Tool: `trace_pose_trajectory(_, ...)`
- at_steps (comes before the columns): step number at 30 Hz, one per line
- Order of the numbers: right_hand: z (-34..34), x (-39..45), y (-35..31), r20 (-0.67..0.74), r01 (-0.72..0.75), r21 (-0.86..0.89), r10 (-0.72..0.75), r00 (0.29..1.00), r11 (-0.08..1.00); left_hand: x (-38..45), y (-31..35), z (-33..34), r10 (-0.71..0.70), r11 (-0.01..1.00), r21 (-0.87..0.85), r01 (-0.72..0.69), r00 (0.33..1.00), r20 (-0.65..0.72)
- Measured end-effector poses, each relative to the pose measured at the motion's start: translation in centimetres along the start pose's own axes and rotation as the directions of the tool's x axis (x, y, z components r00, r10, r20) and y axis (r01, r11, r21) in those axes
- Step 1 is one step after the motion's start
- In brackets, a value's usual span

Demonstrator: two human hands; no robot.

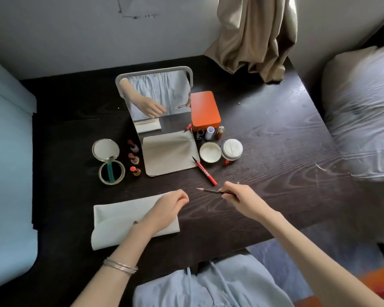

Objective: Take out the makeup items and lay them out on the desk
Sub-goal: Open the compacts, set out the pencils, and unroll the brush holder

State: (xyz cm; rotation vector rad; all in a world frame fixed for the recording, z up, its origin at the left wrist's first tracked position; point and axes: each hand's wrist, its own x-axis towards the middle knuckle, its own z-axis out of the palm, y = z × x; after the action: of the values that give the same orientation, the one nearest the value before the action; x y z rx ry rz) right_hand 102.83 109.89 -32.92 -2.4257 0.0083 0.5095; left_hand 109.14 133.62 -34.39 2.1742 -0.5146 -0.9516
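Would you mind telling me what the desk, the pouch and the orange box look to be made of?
Desk: dark wood or veneer, visible grain, slight sheen. Pouch: off-white fabric, matte, softly folded. Orange box: smooth, rounded corners, probably plastic or painted metal.

A bedroom at home: a dark wooden desk (264, 134) stands against a white wall, flanked by a bed with grey bedding (361, 111), a beige curtain (255, 36) and a standing vanity mirror (157, 96).
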Motion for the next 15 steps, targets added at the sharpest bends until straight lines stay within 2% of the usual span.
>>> trace_pose_trajectory(2, 0.9, 0.8, -0.8, -0.017, -0.059, 0.112, 0.062, 0.998, 0.992, 1.3, 0.9, 1.3, -0.098, 0.983, -0.165, 0.086, 0.993, -0.066)
trace_pose_trajectory(4, 1.9, 1.4, -1.8, -0.023, -0.132, 0.202, 0.140, 0.990, 0.970, 2.3, 2.5, 2.5, -0.247, 0.920, -0.339, 0.197, 0.963, -0.111)
trace_pose_trajectory(6, 3.0, 2.1, -2.9, -0.021, -0.177, 0.285, 0.191, 0.981, 0.942, 3.4, 4.0, 3.6, -0.397, 0.825, -0.485, 0.288, 0.907, -0.137)
trace_pose_trajectory(8, 3.7, 2.6, -3.6, -0.028, -0.218, 0.352, 0.244, 0.969, 0.910, 4.3, 4.3, 4.2, -0.500, 0.742, -0.590, 0.318, 0.849, -0.171)
trace_pose_trajectory(10, 3.9, 3.2, -3.9, -0.055, -0.259, 0.377, 0.300, 0.952, 0.889, 4.9, 4.0, 4.2, -0.555, 0.706, -0.627, 0.330, 0.808, -0.199)
trace_pose_trajectory(15, 4.7, 5.0, -4.2, -0.198, -0.372, 0.211, 0.412, 0.889, 0.904, 6.1, 3.0, 3.5, -0.605, 0.719, -0.572, 0.395, 0.760, -0.236)
